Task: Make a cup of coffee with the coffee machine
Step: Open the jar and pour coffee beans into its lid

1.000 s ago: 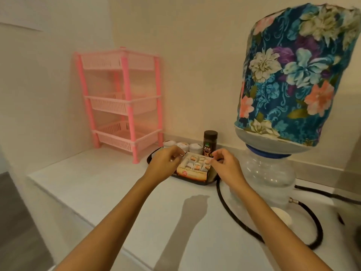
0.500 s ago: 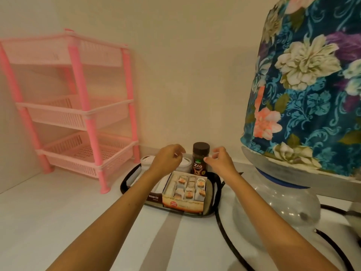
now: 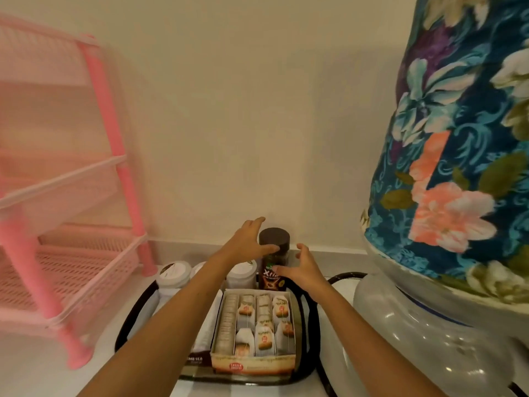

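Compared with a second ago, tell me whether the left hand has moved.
Yes. The left hand has gone forward, from the near edge of the tea bag box to the lid of the coffee jar behind it.

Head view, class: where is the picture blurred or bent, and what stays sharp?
Head view: the pink rack at left is smeared by motion blur; the floral cover leans inward, bent by the wide-angle lens; the tea bag box and the coffee jar between the left hand and right hand stay fairly sharp; lighting is warm and dim.

Dim warm light, motion blur esp. left, wide-angle edge warp.
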A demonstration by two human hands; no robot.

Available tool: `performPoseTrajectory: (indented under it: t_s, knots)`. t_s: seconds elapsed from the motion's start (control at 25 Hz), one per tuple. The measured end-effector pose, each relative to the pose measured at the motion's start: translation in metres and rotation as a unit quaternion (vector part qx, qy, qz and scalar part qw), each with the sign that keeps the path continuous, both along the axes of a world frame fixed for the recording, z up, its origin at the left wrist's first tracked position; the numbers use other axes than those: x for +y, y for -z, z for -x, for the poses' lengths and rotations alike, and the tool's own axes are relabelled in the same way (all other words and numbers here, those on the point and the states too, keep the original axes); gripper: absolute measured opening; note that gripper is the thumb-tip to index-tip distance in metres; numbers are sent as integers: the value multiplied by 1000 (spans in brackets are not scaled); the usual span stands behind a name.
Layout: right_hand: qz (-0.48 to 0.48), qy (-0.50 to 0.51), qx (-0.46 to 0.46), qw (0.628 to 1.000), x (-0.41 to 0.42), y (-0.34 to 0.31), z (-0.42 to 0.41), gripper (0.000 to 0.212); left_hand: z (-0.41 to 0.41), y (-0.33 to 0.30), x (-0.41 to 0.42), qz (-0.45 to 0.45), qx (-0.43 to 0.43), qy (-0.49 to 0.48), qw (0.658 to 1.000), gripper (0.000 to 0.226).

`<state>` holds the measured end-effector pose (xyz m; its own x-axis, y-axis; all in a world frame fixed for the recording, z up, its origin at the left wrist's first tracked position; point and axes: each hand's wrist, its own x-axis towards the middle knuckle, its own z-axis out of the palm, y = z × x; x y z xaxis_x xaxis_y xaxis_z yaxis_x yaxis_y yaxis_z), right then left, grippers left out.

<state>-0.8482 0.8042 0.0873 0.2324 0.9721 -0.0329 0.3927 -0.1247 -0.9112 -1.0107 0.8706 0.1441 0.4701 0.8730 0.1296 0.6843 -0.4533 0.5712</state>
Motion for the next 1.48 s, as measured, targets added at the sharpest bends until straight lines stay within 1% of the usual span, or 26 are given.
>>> performPoseTrajectory:
  t_s: [0.08, 0.12, 0.2, 0.28, 0.36, 0.52, 0.64, 0.76, 0.8, 0.88, 0.96, 1.04, 1.12, 1.16, 1.32, 1.4, 1.48]
  knots:
    - [-3, -28, 27, 999, 13, 14, 1, 107, -7, 4, 21, 34, -4, 46, 998, 98]
    - [-16, -46, 45, 998, 19, 20, 2, 104, -11, 6, 29, 53, -6, 71, 996, 103]
    - [-53, -63, 70, 994, 28, 32, 5, 90, -18, 12, 41, 78, 2, 114, 990, 108]
    - [-73, -53, 82, 993, 36, 40, 9, 86, -23, 19, 49, 69, 14, 131, 989, 107]
    - [-84, -28, 77, 993, 42, 43, 13, 84, -25, 24, 55, 40, 4, 121, 992, 106]
    - [-107, 23, 13, 994, 46, 41, 17, 75, -20, 20, 52, 12, -31, 111, 993, 106]
    - [-157, 32, -5, 987, 42, 20, 15, 68, -17, -6, 41, -6, -61, 121, 991, 104]
    - [-199, 37, -14, 979, 26, -18, 15, 64, -13, -53, 26, -34, -44, 150, 987, 104]
    - [-208, 37, -16, 977, 18, -30, 16, 64, -11, -69, 19, -26, -45, 165, 985, 103]
    - [-220, 29, -8, 975, -3, -51, 18, 66, -6, -96, -1, 20, -77, 197, 977, 98]
    - [-227, 18, -3, 974, -28, -65, 19, 66, -4, -110, -26, 47, -106, 211, 971, 91]
    - [-230, 8, 0, 973, -62, -74, 23, 64, -2, -113, -61, 33, -131, 206, 969, 77]
    - [-233, 17, -5, 972, -96, -77, 30, 61, -2, -108, -96, -9, -159, 175, 972, 65]
    - [-233, 25, -9, 972, -113, -79, 34, 61, -2, -104, -114, -27, -177, 160, 971, 62]
    - [-241, 68, -23, 968, -168, -76, 52, 65, 3, -89, -173, -55, -227, 121, 965, 65]
    - [-249, 96, -20, 964, -187, -73, 63, 66, 4, -85, -195, -65, -230, 105, 965, 65]
    - [-270, 126, -35, 954, -204, -71, 74, 71, 2, -80, -217, -104, -219, 62, 968, 64]
